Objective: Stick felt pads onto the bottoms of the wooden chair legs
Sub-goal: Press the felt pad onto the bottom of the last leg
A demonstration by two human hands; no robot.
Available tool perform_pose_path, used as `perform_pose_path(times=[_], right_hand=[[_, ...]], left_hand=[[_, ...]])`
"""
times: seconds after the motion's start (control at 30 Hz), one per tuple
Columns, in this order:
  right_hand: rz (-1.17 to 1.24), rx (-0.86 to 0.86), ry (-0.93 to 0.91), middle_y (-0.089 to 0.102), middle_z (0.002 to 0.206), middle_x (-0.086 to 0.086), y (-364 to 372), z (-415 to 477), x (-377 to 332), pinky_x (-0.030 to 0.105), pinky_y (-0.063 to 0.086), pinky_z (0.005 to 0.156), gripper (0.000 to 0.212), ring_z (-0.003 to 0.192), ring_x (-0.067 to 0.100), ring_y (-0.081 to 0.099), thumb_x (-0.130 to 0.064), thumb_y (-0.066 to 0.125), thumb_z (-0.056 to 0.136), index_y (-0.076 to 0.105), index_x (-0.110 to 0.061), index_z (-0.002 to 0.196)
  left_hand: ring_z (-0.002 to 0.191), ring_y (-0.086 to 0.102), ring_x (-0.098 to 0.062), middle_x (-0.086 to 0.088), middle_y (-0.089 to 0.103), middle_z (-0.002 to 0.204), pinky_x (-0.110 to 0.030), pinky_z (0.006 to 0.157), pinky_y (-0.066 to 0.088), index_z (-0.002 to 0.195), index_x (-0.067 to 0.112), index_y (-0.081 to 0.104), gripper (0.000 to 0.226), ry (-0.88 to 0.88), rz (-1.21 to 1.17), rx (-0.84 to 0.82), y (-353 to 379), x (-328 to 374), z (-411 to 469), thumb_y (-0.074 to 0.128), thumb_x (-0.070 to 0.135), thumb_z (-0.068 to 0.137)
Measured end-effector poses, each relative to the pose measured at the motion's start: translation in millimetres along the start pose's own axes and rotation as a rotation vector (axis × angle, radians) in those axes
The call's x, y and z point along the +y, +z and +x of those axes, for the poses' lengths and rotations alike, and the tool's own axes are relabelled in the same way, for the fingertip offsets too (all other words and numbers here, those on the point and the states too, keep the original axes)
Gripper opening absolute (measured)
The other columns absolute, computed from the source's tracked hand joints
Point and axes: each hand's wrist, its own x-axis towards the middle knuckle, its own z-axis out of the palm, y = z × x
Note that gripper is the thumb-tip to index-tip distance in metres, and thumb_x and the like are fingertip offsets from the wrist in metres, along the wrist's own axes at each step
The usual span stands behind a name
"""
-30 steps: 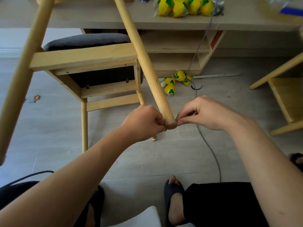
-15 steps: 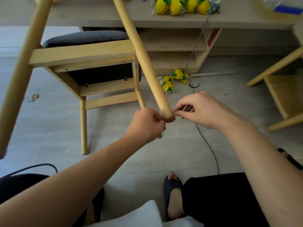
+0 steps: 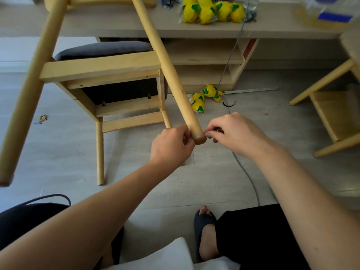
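Observation:
A wooden chair is tipped toward me, and one round chair leg slants down to the middle of the view. A brown felt pad covers that leg's tip. My left hand pinches the tip from the left, fingers curled. My right hand pinches the pad's edge from the right with thumb and fingertips. A second chair leg runs down the left side, its end at the left edge.
Another chair with a grey cushion stands behind. A wooden desk carries yellow packets; more yellow packets lie on the floor. A grey cable trails across the floor. A wooden stool stands right. My foot in a dark slipper is below.
Both hands and the leg tip have stayed together, with small finger shifts around the pad. The view tilted slightly, so the tip sits a little higher in frame.

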Motion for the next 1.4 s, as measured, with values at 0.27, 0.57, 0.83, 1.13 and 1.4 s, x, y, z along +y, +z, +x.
perform_pose_path(times=[0.27, 0.57, 0.83, 1.13, 1.4], right_hand=[[-0.248, 0.053, -0.007, 0.073, 0.094, -0.004, 1.6, -5.8, -11.1, 0.030, 0.046, 0.064, 0.021, 0.087, 0.023, 0.066, -0.040, 0.056, 0.101, 0.075, -0.033, 0.106], [-0.344, 0.143, -0.039, 0.069, 0.090, 0.000, 12.4, -12.0, -22.4, 0.030, 0.032, 0.057, 0.015, 0.076, 0.030, 0.063, -0.031, 0.056, 0.096, 0.064, -0.018, 0.092], [-0.159, 0.122, -0.101, 0.066, 0.097, -0.007, 9.1, -1.9, -5.5, 0.039, 0.053, 0.068, 0.008, 0.083, 0.022, 0.063, -0.030, 0.058, 0.096, 0.063, -0.023, 0.097], [0.046, -0.088, 0.028, 0.064, 0.092, -0.014, 5.7, 14.2, 4.2, 0.039, 0.056, 0.079, 0.006, 0.087, 0.009, 0.064, -0.030, 0.059, 0.102, 0.065, -0.028, 0.104], [0.092, -0.206, 0.090, 0.071, 0.088, -0.014, -1.3, 20.1, 2.3, 0.036, 0.061, 0.075, 0.008, 0.076, 0.001, 0.070, -0.031, 0.059, 0.103, 0.066, -0.029, 0.101]], left_hand=[[0.072, 0.072, -0.019, 0.008, 0.073, 0.092, -0.041, 0.072, 0.060, 0.101, 0.022, 0.068, 0.010, 0.019, -0.059, -0.068, -1.4, -4.3, 0.9, 0.061, 0.025, 0.095], [0.071, 0.065, -0.015, 0.012, 0.070, 0.083, -0.036, 0.064, 0.058, 0.094, 0.024, 0.068, 0.008, 0.046, -0.070, 0.020, 4.6, -6.5, 0.2, 0.062, 0.024, 0.089], [0.069, 0.063, -0.012, 0.014, 0.067, 0.078, -0.036, 0.062, 0.056, 0.088, 0.025, 0.065, 0.001, 0.037, -0.130, 0.028, 6.2, -4.3, 0.6, 0.064, 0.025, 0.087], [0.069, 0.072, -0.010, 0.010, 0.075, 0.080, -0.039, 0.066, 0.063, 0.091, 0.028, 0.064, 0.007, -0.151, -0.186, -0.127, -1.0, 1.7, 3.1, 0.059, 0.025, 0.095], [0.080, 0.067, -0.025, 0.004, 0.072, 0.093, -0.041, 0.071, 0.058, 0.100, 0.024, 0.067, 0.019, 0.047, 0.219, -0.140, -21.1, 9.2, 7.4, 0.051, 0.032, 0.096]])
